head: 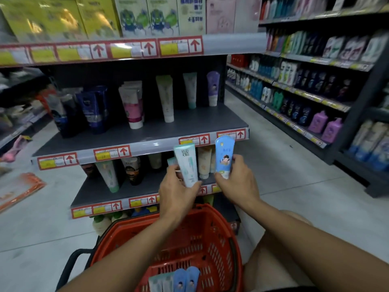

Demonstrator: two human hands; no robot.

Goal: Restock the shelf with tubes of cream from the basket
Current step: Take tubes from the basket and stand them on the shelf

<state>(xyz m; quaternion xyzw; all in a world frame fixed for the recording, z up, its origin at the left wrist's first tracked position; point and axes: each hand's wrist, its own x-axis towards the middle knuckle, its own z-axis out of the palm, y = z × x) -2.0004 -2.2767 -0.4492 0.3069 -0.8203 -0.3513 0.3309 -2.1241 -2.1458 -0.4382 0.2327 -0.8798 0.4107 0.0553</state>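
Note:
My left hand (176,192) grips a white and mint-green tube (187,163) by its lower end, held upright in front of the shelf edge. A blue tube with a cartoon child (224,154) stands upright in my right hand (235,182). Both tubes are raised just below the middle shelf (147,131), whose right front part is bare. Under my forearms sits the red basket (210,234), with blue tubes (186,279) and pale green tubes (160,282) lying at its near end. Several tubes stand at the back of the middle shelf, among them a green one (190,89) and a purple one (213,87).
A lower shelf (101,192) holds more tubes behind my hands. Boxes fill the top shelf (134,15). An aisle of grey floor (273,165) runs right of the unit, lined by a long rack of bottles (305,91). Orange packaging (19,190) lies on the floor at left.

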